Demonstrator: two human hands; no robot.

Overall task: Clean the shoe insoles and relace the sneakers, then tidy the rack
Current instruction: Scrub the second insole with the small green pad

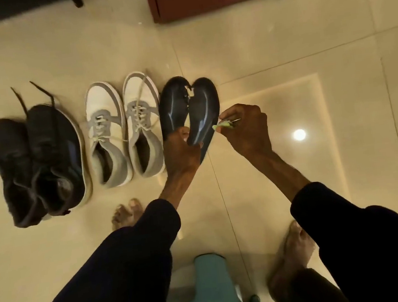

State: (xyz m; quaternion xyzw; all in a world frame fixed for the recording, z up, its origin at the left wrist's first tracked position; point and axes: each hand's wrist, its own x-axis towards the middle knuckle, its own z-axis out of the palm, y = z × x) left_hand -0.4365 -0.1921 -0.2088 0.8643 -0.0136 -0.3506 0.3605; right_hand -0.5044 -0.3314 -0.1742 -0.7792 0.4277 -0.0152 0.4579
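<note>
- Floor tiles [254, 42]: glossy, polished; you see a light spot [299, 134] mirrored at 3 o'clock.
- Insoles [202, 104], your 12 o'clock: dark, smooth, slight sheen.
- White-grey sneakers [123, 125], 10 o'clock: matt, cloth-like grey panels.
- Black sneakers [41, 156], 9 o'clock: matt fabric.

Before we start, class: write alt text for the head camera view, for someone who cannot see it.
A left hand grips two dark insoles by their heel ends while the right hand pinches a small green item at one insole's edge. White-and-grey sneakers and black sneakers sit on the tiled floor to their left.
</note>
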